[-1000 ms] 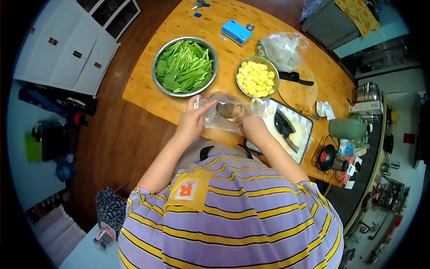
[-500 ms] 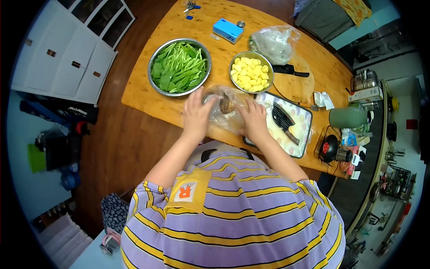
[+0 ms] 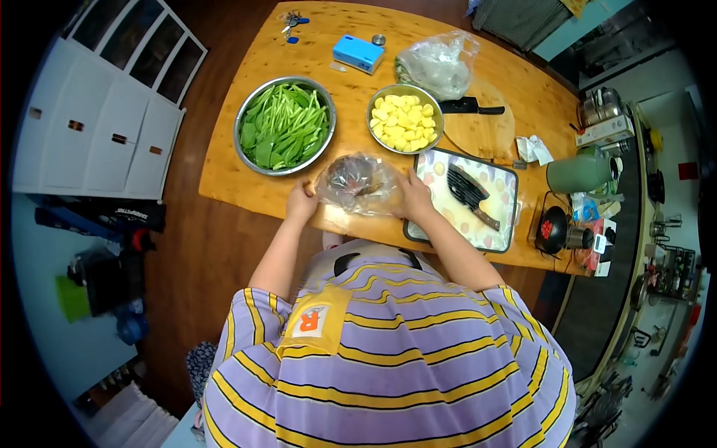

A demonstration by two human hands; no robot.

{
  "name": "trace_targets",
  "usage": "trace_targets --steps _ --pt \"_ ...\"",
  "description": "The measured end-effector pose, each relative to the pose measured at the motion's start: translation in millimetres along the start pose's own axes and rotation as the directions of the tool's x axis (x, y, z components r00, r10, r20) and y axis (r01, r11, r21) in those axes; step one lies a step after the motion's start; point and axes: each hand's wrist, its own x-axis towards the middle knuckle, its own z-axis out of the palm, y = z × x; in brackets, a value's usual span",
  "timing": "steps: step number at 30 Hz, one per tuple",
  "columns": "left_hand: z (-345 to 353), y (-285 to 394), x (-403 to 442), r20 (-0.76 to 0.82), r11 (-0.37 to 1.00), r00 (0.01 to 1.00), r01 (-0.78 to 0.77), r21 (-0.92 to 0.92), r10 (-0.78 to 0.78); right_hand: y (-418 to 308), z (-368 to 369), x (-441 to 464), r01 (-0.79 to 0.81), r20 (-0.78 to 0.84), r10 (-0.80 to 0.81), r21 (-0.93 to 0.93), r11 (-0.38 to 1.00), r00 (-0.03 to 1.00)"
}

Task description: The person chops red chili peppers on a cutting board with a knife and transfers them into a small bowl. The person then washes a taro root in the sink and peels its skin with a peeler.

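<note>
A clear plastic bag [image 3: 381,196] rests on the table near its front edge, with a dark brownish lump [image 3: 351,176] inside whose kind I cannot make out. My left hand [image 3: 302,201] pinches the bag's left edge. On the opposite side, my right hand [image 3: 415,197] grips the bag's right edge, its fingers closed on the plastic. Beyond the bag stand a metal bowl of cut green leafy vegetables [image 3: 285,125] and a smaller bowl of yellow potato chunks [image 3: 403,122]. A black-bladed knife [image 3: 469,193] lies on the patterned cutting board [image 3: 441,216] right of my right hand.
A round wooden board [image 3: 478,134] carries a black cleaver [image 3: 472,106], beside a stuffed plastic bag [image 3: 439,66]. Farther back are a blue box [image 3: 358,54] and keys [image 3: 293,25]. A green jug [image 3: 576,175] and a small black pan [image 3: 553,227] stand at the right.
The bag now lies flatter and more spread out, the dark lump lower on the table. My hands have moved down and apart to its two sides. The view has shifted slightly.
</note>
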Motion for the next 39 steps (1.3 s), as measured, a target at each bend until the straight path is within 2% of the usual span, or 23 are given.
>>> trace_targets --steps 1,3,4,5,6,8,9,10,12,13,15,18,20,21,24,25,27,28,30,33,36,38,39 --pt "8 -12 10 0.103 0.904 0.992 0.112 -0.411 -0.076 3 6 6 0.002 -0.013 -0.002 0.062 0.998 1.0" --pt "20 -17 14 0.022 0.757 0.987 0.135 -0.639 -0.158 8 14 19 0.011 -0.042 -0.003 0.184 0.983 0.999" --pt "22 -7 7 -0.011 0.662 0.979 0.131 -0.738 -0.205 5 11 23 -0.03 -0.034 0.036 0.18 0.983 0.999" --pt "24 1 -4 -0.341 0.951 0.938 -0.051 -0.304 -0.058 2 9 27 -0.069 -0.025 0.075 0.176 0.982 0.997" --pt "17 36 -35 -0.431 0.862 0.901 -0.178 -0.474 -0.051 -2 4 28 -0.108 -0.015 0.112 0.171 0.979 0.994" --pt "20 58 -61 -0.59 0.84 0.728 -0.522 -0.149 0.348 -22 -21 10 -0.105 -0.138 0.111 0.05 0.993 0.984" --pt "9 83 -80 -0.525 0.775 0.654 -0.632 0.016 0.545 -29 -29 1 -0.107 -0.197 0.103 -0.012 0.994 0.975" --pt "0 101 -94 -0.425 0.665 0.556 -0.728 0.167 0.715 -31 -31 -2 -0.085 -0.209 0.084 0.003 0.996 0.974" --pt "10 100 -82 -0.097 0.434 0.426 -0.851 0.296 0.9 -34 -32 -7 -0.041 -0.236 0.047 0.03 0.999 0.971" --pt "16 98 -74 0.079 0.297 0.339 -0.898 0.325 0.938 -35 -30 -8 -0.057 -0.208 0.076 0.093 0.994 0.975" --pt "22 99 -64 0.026 0.38 0.423 -0.839 0.389 0.906 -36 -26 -5 -0.092 -0.151 0.125 0.213 0.973 0.981" --pt "10 107 -52 -0.033 0.51 0.557 -0.732 0.452 0.83 -32 -19 -7 0.035 -0.244 0.018 0.212 0.977 0.97" --pt "-6 109 -49 -0.1 0.615 0.649 -0.644 0.454 0.754 -24 -17 -5 0.033 -0.193 -0.027 0.028 0.999 0.981" --pt "-11 104 -45 -0.078 0.629 0.682 -0.618 0.472 0.728 -23 -20 -2 0.038 -0.165 -0.048 -0.065 0.997 0.985" --pt "-15 97 -36 0.063 0.817 0.878 -0.465 0.34 0.474 -20 -30 6 0.009 -0.101 -0.01 -0.01 1.0 0.995" --pt "-9 83 -23 0.072 0.858 0.864 -0.503 0.104 0.498 -16 -28 8 0.012 -0.086 -0.011 0.021 1.0 0.996" --pt "8 64 -2 0.076 0.891 0.888 -0.451 -0.059 0.454 -5 -21 13 0.018 -0.058 -0.014 0.082 0.996 0.998" --pt "9 64 0 0.081 0.897 0.898 -0.419 -0.141 0.433 5 -16 15 -0.014 -0.058 0.026 0.197 0.98 0.998" --pt "12 61 2 0.128 0.912 0.91 -0.371 -0.175 0.395 20 -10 19 -0.078 -0.041 0.104 0.414 0.907 0.994" --pt "23 49 0 0.148 0.912 0.909 -0.358 -0.2 0.389 -17 -49 -7 -0.057 -0.268 0.105 0.182 0.982 0.958" --pt "35 44 -11 0.144 0.903 0.905 -0.364 -0.227 0.401 -35 -35 -11 0.261 -0.435 -0.178 0.139 0.955 0.883" --pt "38 46 -18 0.122 0.893 0.908 -0.357 -0.275 0.401 -51 -29 -12 0.272 -0.381 -0.203 0.136 0.953 0.902" --pt "36 49 -21 0.073 0.9 0.904 -0.405 -0.163 0.42 -52 -22 -8 0.247 -0.341 -0.186 0.145 0.958 0.921"
